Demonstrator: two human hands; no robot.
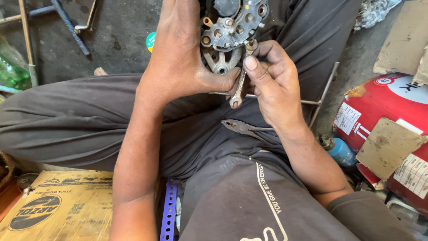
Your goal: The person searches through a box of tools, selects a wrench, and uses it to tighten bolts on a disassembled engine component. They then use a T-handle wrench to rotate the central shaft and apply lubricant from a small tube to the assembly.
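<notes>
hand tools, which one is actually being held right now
The small wrench, pinched in the right hand with its upper end on the metal alternator part. The pliers lie loose on the lap.

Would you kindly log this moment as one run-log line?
left hand: steadies metal alternator part | right hand: holds small wrench on its nut | pliers: lying on lap

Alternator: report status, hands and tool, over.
Left hand steadies alternator on lap. Right hand has grip on spanner, head on a nut at the plate. Pliers lie on lap below, apart.
</notes>
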